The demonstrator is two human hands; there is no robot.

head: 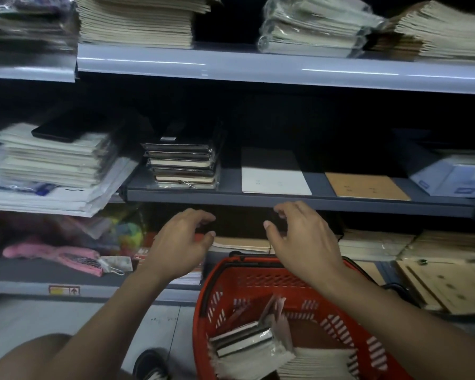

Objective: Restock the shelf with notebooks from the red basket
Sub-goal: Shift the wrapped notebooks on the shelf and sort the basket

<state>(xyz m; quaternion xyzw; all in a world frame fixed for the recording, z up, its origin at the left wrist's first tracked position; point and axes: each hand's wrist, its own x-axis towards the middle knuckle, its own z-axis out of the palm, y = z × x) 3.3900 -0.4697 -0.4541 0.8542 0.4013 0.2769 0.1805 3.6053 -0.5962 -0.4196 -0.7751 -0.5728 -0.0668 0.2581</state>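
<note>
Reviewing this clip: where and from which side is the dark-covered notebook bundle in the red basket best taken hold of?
Probably by its upper long edge, from above. The dark-covered notebook bundle leans tilted among loose notebooks in the red basket, page edges showing, so fingers can pinch across its thickness. The basket walls block a sideways approach. Both the left hand and the right hand hover empty above.

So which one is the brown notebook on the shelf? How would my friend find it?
Find the dark grey middle shelf just above the two hands. The brown notebook lies flat there alone, right of the white notebook. It is the only tan cover on that shelf.
</note>
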